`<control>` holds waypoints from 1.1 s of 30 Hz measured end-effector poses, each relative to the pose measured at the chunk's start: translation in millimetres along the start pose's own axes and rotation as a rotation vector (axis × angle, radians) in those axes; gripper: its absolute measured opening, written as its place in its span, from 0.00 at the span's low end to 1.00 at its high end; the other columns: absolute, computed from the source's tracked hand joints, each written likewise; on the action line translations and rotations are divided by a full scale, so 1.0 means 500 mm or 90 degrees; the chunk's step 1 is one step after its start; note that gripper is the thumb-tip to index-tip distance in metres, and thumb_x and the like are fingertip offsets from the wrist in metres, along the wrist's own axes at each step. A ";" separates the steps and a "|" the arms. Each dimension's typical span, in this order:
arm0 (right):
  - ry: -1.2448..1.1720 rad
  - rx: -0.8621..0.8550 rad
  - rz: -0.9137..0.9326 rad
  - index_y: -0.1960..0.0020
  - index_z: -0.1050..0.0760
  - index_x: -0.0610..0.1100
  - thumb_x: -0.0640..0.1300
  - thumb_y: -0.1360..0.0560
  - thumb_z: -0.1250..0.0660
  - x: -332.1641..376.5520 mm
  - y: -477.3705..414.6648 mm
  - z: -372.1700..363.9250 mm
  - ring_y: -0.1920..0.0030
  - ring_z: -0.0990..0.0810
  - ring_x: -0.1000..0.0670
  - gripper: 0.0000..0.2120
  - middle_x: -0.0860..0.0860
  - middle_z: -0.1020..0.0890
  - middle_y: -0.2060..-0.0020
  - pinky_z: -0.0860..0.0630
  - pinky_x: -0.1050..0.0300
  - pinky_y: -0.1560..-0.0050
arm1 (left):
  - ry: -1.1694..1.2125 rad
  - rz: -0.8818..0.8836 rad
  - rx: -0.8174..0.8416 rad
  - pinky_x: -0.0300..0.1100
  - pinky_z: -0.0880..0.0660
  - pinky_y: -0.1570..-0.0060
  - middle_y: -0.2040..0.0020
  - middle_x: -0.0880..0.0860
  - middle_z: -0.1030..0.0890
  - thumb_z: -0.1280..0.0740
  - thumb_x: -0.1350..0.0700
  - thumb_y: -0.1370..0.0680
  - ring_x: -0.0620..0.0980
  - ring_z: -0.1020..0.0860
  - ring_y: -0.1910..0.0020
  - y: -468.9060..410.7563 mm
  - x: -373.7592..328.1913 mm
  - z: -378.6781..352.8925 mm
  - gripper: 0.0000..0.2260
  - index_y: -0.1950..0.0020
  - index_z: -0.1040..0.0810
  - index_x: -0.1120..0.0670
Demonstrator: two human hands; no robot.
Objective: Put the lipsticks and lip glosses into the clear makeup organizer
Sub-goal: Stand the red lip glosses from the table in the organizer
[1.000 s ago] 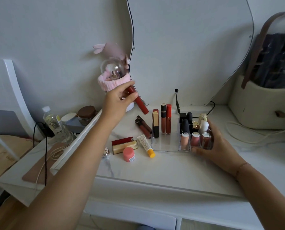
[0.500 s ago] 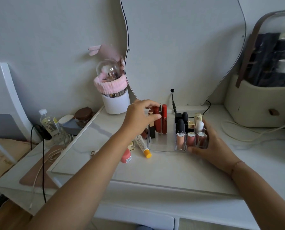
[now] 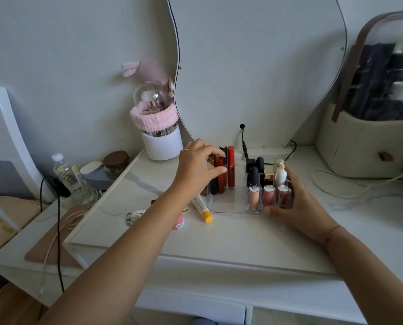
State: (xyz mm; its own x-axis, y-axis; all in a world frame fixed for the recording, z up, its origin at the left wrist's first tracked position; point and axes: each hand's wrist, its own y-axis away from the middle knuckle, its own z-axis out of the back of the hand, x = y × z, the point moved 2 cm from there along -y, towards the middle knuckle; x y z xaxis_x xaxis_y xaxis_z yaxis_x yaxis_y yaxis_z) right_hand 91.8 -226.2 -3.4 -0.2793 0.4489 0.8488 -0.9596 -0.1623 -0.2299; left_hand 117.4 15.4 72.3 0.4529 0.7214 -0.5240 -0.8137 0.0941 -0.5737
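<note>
Clear acrylic organizer (image 3: 226, 205) on my white desk (image 3: 219, 235), my left hand (image 3: 195, 170) pinching dark red lipstick (image 3: 220, 177) standing in its left compartment, right hand (image 3: 301, 207) fingers curled against organizer's right side, yellow-capped tube (image 3: 203, 208) just left outside.

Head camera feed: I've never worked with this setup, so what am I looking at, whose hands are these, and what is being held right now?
There is no machine here. A person wears one wide-angle camera on the head, looking forward and down at a white vanity top below a mirror. The two bare arms reaching in from the bottom are that person's own.

The left hand has its grip closed on a dark red lipstick tube, standing it in the open left section of the clear makeup organizer, beside a taller red lip gloss. The right hand steadies the organizer's right side, where pink glosses stand in small cells.

Outside the organizer, on the top, lie a white tube with an orange cap and a small pink pot.
</note>
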 end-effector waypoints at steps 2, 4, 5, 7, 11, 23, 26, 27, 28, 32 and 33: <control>-0.004 0.005 0.003 0.26 0.46 0.52 0.41 0.36 0.22 0.000 0.000 0.001 0.48 0.23 0.59 0.47 0.51 0.29 0.35 0.29 0.78 0.58 | 0.026 0.000 -0.007 0.43 0.32 0.43 0.51 0.47 0.24 0.24 0.53 0.34 0.43 0.30 0.48 -0.005 0.003 0.007 0.13 0.51 0.19 0.50; -0.009 0.008 0.003 0.25 0.46 0.52 0.41 0.36 0.22 0.000 0.000 0.001 0.45 0.22 0.56 0.48 0.50 0.29 0.35 0.28 0.74 0.53 | 0.065 0.018 -0.035 0.32 0.33 0.47 0.51 0.45 0.23 0.25 0.51 0.33 0.39 0.28 0.48 -0.015 0.017 0.025 0.12 0.51 0.19 0.49; -0.010 0.007 0.003 0.25 0.47 0.52 0.42 0.36 0.22 -0.001 0.000 0.001 0.45 0.22 0.55 0.48 0.50 0.29 0.35 0.29 0.73 0.52 | 0.088 0.036 -0.055 0.27 0.34 0.50 0.51 0.44 0.22 0.26 0.50 0.32 0.36 0.28 0.49 -0.020 0.030 0.038 0.11 0.51 0.20 0.49; -0.004 0.003 0.004 0.25 0.47 0.52 0.42 0.37 0.22 -0.003 -0.001 0.001 0.44 0.23 0.54 0.48 0.51 0.30 0.34 0.29 0.74 0.53 | 0.122 0.090 -0.084 0.25 0.34 0.54 0.50 0.43 0.22 0.28 0.49 0.31 0.35 0.27 0.50 -0.026 0.069 0.060 0.09 0.52 0.21 0.46; 0.000 0.005 0.006 0.26 0.47 0.53 0.42 0.37 0.22 -0.001 -0.001 0.000 0.49 0.23 0.61 0.48 0.52 0.29 0.36 0.29 0.79 0.59 | 0.071 0.244 0.010 0.37 0.31 0.51 0.46 0.49 0.21 0.28 0.47 0.30 0.48 0.25 0.45 -0.021 0.171 0.051 0.14 0.47 0.23 0.49; -0.011 0.009 0.006 0.25 0.47 0.52 0.41 0.37 0.22 -0.002 0.000 0.000 0.51 0.22 0.66 0.49 0.55 0.28 0.40 0.30 0.81 0.60 | -0.006 0.392 0.159 0.53 0.32 0.35 0.39 0.55 0.24 0.27 0.44 0.32 0.55 0.30 0.36 -0.019 0.248 -0.013 0.26 0.37 0.26 0.53; -0.011 0.006 0.007 0.25 0.47 0.53 0.42 0.37 0.22 -0.003 -0.002 0.001 0.49 0.24 0.64 0.49 0.54 0.29 0.38 0.30 0.80 0.59 | 0.000 0.401 0.147 0.52 0.33 0.34 0.39 0.56 0.24 0.28 0.46 0.30 0.55 0.29 0.36 -0.019 0.264 0.001 0.26 0.36 0.26 0.54; -0.009 0.009 0.007 0.25 0.47 0.53 0.42 0.37 0.22 -0.003 -0.002 0.001 0.50 0.23 0.65 0.49 0.54 0.28 0.38 0.30 0.80 0.59 | 0.004 0.406 0.141 0.52 0.33 0.34 0.38 0.56 0.24 0.28 0.47 0.30 0.55 0.28 0.37 -0.020 0.269 0.006 0.25 0.36 0.27 0.54; -0.008 0.010 0.008 0.25 0.47 0.53 0.42 0.37 0.22 -0.002 -0.002 0.000 0.51 0.22 0.66 0.49 0.54 0.28 0.39 0.30 0.80 0.60 | 0.007 0.408 0.138 0.50 0.32 0.34 0.38 0.57 0.24 0.28 0.47 0.29 0.55 0.27 0.38 -0.021 0.272 0.009 0.25 0.36 0.27 0.55; -0.006 0.002 0.007 0.25 0.47 0.51 0.42 0.37 0.22 -0.002 -0.001 0.000 0.52 0.23 0.69 0.49 0.54 0.29 0.39 0.32 0.82 0.60 | 0.012 0.419 0.131 0.43 0.32 0.45 0.40 0.55 0.24 0.29 0.45 0.29 0.52 0.26 0.44 -0.026 0.275 0.010 0.24 0.38 0.25 0.55; -0.004 0.002 0.006 0.25 0.47 0.52 0.42 0.37 0.22 -0.001 0.000 0.000 0.52 0.23 0.68 0.49 0.54 0.29 0.39 0.32 0.82 0.60 | 0.011 0.427 0.127 0.42 0.32 0.47 0.42 0.55 0.24 0.28 0.43 0.31 0.52 0.26 0.45 -0.027 0.274 0.008 0.25 0.39 0.25 0.55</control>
State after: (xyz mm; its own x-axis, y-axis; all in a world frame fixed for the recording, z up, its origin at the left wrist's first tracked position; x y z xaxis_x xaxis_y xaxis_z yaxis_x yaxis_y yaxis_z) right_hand 92.1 -226.5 -3.8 -0.2886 0.4416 0.8495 -0.9567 -0.1689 -0.2372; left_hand 189.0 115.8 10.7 -0.1664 0.6570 -0.7353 -0.9701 -0.2428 0.0026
